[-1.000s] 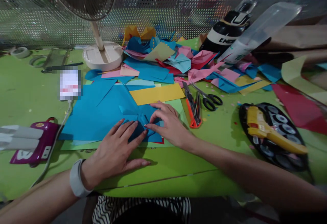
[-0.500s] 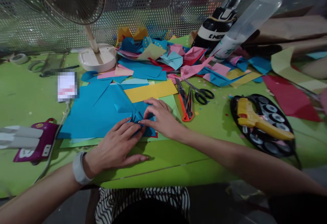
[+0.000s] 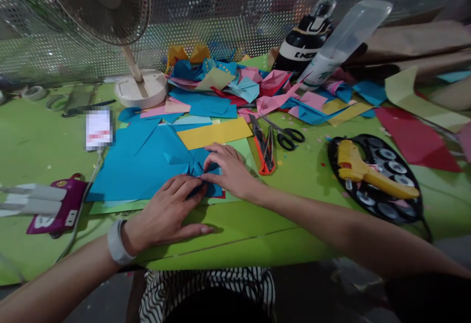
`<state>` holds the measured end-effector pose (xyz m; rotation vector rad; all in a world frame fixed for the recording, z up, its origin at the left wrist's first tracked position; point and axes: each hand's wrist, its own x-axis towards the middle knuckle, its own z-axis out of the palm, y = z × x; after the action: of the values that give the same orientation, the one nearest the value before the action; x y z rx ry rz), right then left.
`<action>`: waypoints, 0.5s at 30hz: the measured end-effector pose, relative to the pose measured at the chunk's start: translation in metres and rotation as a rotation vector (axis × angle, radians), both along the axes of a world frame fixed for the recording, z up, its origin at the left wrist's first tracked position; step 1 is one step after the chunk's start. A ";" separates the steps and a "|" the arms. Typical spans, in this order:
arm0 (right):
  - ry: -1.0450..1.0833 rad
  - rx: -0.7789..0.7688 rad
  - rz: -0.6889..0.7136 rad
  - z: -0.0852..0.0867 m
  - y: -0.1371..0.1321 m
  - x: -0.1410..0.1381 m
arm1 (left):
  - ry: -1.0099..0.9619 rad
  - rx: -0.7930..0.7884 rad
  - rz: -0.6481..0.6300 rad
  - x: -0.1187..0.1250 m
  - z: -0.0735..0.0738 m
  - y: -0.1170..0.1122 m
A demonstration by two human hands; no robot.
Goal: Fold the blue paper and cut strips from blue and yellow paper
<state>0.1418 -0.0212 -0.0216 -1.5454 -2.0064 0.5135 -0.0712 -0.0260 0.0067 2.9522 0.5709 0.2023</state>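
Observation:
Blue paper with folded flaps [image 3: 178, 155] lies on a large blue sheet [image 3: 128, 171] in front of me. My left hand [image 3: 169, 210] rests on its near side, fingers stretched and pressing down, the thumb spread apart. From the right, my right hand [image 3: 230, 171] bends over the folds, thumb and fingertips closing on a small blue fold. The fingertips of both hands nearly meet there, so part of the fold is hidden. Beyond the hands is a yellow paper strip [image 3: 213, 134]. Light green paper [image 3: 241, 148] shows from underneath.
An orange box cutter [image 3: 264, 148] and black-handled scissors [image 3: 290, 138] lie to the right. Past them a yellow glue gun [image 3: 368, 171] sits on a black round tray [image 3: 395, 210]. Coloured paper pieces, a fan [image 3: 140, 90] and bottles [image 3: 301, 50] stand behind. A purple power adapter [image 3: 59, 202] is left.
The camera view has shifted slightly. Both hands stay at the same folds of blue paper, with only slight finger movement.

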 end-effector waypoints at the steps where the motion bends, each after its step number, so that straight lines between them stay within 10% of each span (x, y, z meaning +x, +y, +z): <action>1: -0.001 0.001 0.003 0.000 0.000 0.000 | -0.004 -0.004 -0.001 0.000 0.000 0.000; 15: -0.072 0.048 0.059 -0.003 -0.005 0.001 | 0.022 0.055 0.005 0.002 0.002 -0.003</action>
<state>0.1426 -0.0263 -0.0245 -1.4999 -2.1086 0.4348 -0.0692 -0.0289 0.0087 3.0101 0.5844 0.1894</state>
